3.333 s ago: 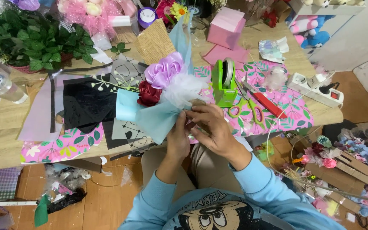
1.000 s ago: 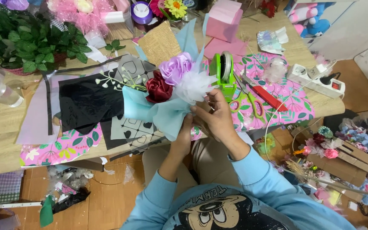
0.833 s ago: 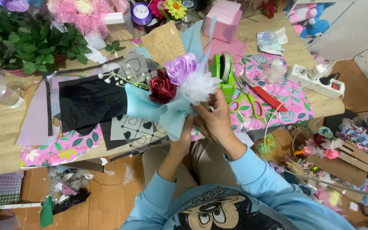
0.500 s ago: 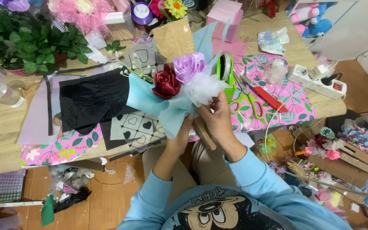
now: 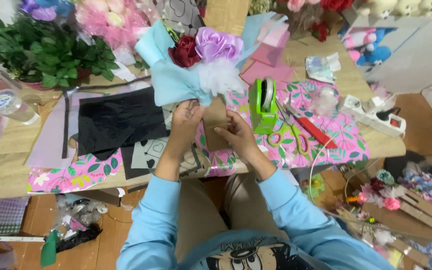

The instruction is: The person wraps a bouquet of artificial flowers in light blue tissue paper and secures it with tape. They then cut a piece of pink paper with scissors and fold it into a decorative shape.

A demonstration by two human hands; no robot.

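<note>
While both hands (image 5: pixel 211 127) grasp its brown stem (flowers pointing away), the bouquet (image 5: pixel 196 60) stands lengthwise.

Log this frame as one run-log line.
left hand: grips bouquet neck | right hand: on brown paper wrap | green tape dispenser: on table, right

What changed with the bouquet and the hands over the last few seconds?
The bouquet rose upright, away from the person. The right hand moved from the white tuft down to the brown wrap; the left hand kept holding the neck. The green tape dispenser and scissors stayed.
</note>
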